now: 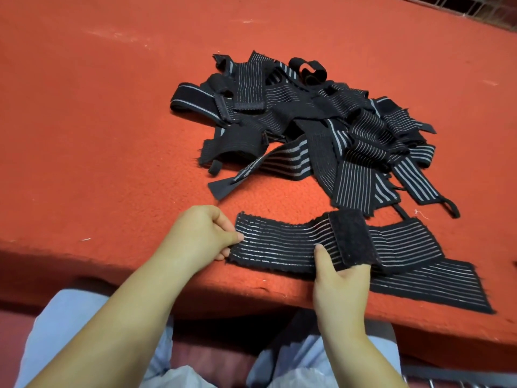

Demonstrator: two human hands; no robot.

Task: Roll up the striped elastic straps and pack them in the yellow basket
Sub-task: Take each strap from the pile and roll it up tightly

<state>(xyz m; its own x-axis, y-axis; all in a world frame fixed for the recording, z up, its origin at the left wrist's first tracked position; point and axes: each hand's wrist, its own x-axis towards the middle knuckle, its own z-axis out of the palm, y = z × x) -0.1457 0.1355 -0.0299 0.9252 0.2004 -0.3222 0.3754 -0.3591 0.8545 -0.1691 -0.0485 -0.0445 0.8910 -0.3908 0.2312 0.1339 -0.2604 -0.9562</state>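
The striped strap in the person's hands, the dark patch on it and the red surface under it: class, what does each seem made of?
Striped strap: apparently woven elastic fabric, matte black with thin pale ribs and frayed edges.
Dark patch: fuzzy, stripeless, probably a hook-and-loop fastener pad.
Red surface: nubbly, matte pile, likely carpet or felt.

We cannot see the right hand's [340,287] fingers tucked beneath the strap [282,246] and its fuzzy patch [354,239], how many straps the tangled pile [305,121] buries, or the metal grid [472,8] cut off at top right.
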